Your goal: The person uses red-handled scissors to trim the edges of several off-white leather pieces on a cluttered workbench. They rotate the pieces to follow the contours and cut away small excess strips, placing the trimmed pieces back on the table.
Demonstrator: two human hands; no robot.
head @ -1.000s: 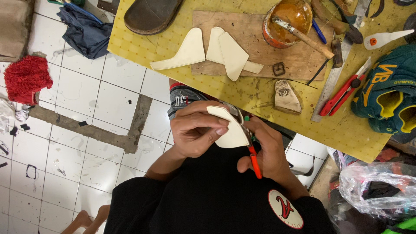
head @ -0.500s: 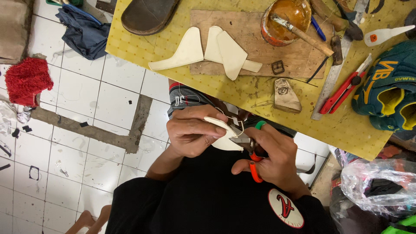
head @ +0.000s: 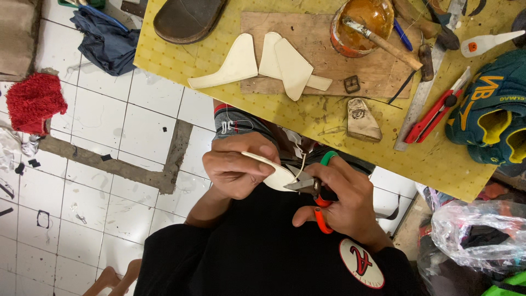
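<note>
Cream leather piece (head: 274, 174) at frame centre, pinched in my left hand (head: 238, 171); right hand (head: 342, 200) gripped scissors (head: 313, 189) whose blades, I judged, risked nicking the left fingertips.

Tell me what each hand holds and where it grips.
Left hand pinches the cream piece at its narrow end; right hand holds scissors by the handles.

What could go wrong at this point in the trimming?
The scissors in the right hand cut the cream leather piece close to the left hand fingertips, so a slip could nick them. The blades could also wander and spoil the curved edge. Trimmings may fall onto the tiled floor.
</note>
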